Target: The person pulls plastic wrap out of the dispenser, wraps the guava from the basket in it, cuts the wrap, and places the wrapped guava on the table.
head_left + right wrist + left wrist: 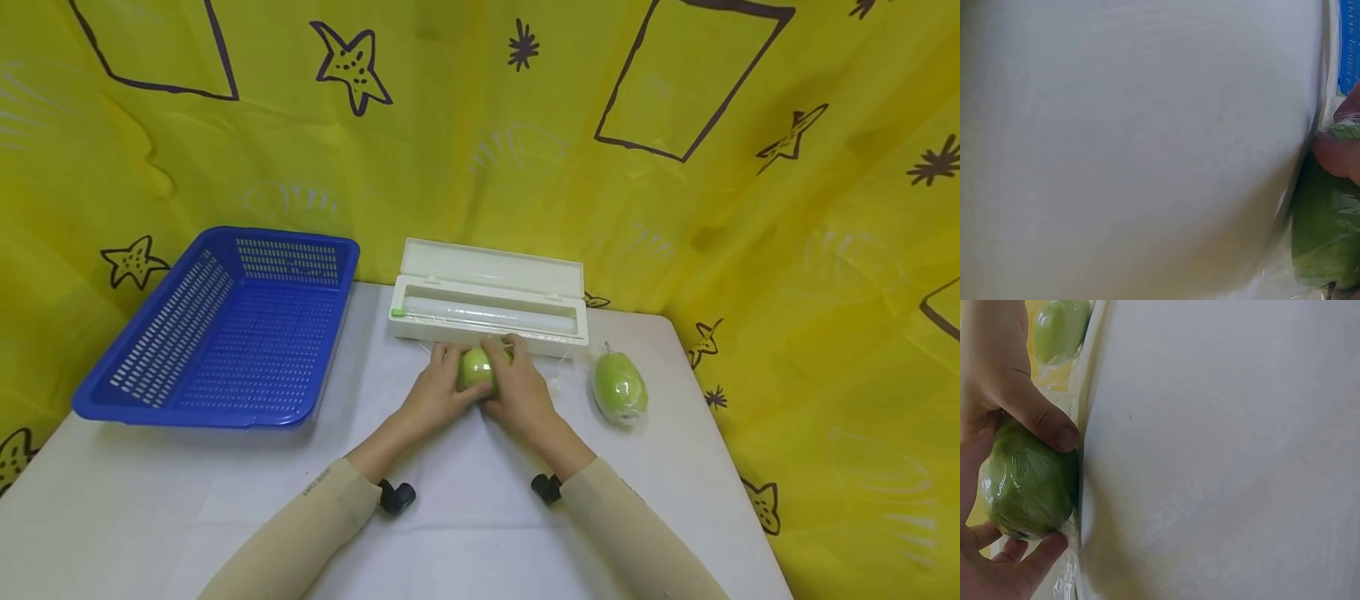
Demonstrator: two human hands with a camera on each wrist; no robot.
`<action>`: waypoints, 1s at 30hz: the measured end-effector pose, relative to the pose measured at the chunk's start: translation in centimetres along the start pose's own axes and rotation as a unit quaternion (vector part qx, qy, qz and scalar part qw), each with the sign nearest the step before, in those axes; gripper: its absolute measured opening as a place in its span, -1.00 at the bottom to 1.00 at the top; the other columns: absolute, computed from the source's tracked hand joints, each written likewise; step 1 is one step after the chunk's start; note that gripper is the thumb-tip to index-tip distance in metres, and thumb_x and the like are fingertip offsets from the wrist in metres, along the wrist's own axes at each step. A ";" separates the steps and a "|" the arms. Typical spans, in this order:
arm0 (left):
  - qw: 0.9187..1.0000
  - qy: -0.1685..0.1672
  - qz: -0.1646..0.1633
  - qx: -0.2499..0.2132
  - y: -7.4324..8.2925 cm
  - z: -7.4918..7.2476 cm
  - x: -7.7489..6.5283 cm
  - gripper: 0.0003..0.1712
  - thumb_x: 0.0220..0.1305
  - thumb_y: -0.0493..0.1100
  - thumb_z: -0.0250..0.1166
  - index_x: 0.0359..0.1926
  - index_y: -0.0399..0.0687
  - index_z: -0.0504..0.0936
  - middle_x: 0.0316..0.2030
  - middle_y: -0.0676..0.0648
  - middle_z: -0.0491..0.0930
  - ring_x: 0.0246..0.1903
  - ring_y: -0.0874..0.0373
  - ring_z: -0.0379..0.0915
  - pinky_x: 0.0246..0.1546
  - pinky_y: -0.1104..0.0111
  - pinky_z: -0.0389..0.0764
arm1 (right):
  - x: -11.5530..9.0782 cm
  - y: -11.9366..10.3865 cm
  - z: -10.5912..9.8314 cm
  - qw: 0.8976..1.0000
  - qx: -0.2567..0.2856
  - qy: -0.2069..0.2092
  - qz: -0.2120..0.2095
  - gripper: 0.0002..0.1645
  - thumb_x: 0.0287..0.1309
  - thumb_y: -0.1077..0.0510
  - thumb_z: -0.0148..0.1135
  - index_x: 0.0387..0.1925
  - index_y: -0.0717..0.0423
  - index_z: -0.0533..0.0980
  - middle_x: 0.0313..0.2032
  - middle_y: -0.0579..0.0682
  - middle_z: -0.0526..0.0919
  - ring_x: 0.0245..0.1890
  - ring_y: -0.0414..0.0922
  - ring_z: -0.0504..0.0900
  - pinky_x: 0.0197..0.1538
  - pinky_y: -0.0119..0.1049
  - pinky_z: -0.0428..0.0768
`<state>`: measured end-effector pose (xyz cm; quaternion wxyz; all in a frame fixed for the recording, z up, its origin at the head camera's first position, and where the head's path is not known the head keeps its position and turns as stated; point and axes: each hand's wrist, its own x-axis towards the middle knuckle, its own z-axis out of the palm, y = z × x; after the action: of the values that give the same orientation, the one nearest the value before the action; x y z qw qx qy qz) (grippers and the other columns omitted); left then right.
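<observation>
Between my left hand (438,392) and my right hand (520,392) is a rounded green fruit (476,367), gripped from both sides with curved fingers. Clear cling film (1019,481) covers it, shiny and creased in the left wrist view. The right wrist view shows only part of this wrapped fruit (1325,231), at the right edge. Just beyond the hands, a white cling film box (487,339) has its lid up, with a film roll (487,314) inside. To the right, a second oval green fruit (619,386) lies wrapped in film, stem pointing away.
A blue plastic basket (321,358) with slotted sides stands on the left of the white-covered table (465,550). Behind the table hangs a yellow patterned curtain (450,167), which also borders the right edge. Loose clear film lies by the box's front.
</observation>
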<state>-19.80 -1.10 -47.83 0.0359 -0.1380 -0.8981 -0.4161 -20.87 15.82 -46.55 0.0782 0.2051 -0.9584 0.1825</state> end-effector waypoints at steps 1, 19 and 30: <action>1.000 -0.002 0.002 -0.002 0.0 0.0 0.0 -0.23 0.24 0.13 0.39 0.31 -0.12 0.33 0.08 -0.18 0.32 -0.09 -0.06 0.48 -0.06 0.10 0.56 | 0.1 0.0 0.0 1.000 0.001 0.002 0.000 0.20 -0.32 0.19 0.65 0.44 0.01 0.25 0.28 0.20 0.29 0.08 0.17 0.54 -0.07 0.07 0.66; 0.997 0.031 -0.024 -0.064 -1.1 -0.9 -0.7 -0.21 0.15 -0.14 0.48 0.36 -0.04 0.32 0.30 -0.20 0.33 0.26 -0.15 0.36 0.25 0.00 0.45 | 1.1 0.3 -0.6 0.999 -0.010 0.023 0.026 0.02 -0.38 -0.02 0.73 0.23 -0.07 0.44 0.09 0.02 0.42 0.02 0.04 0.54 -0.08 0.02 0.65; 0.966 0.030 -0.116 -0.229 -0.6 -0.1 -2.6 -0.20 0.29 -0.28 0.28 0.48 -0.12 0.14 0.34 -0.35 0.19 0.23 -0.28 0.38 0.22 0.04 0.51 | 2.4 0.6 -1.5 0.999 -0.033 0.001 0.009 0.06 -0.45 -0.03 0.74 0.24 -0.03 0.49 0.01 -0.01 0.58 0.03 0.02 0.53 0.07 -0.05 0.58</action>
<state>-17.52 -2.16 -48.68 -0.0181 -0.0247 -0.7869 -0.6163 -23.13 16.05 -44.83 0.0840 0.1935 -0.9657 0.1513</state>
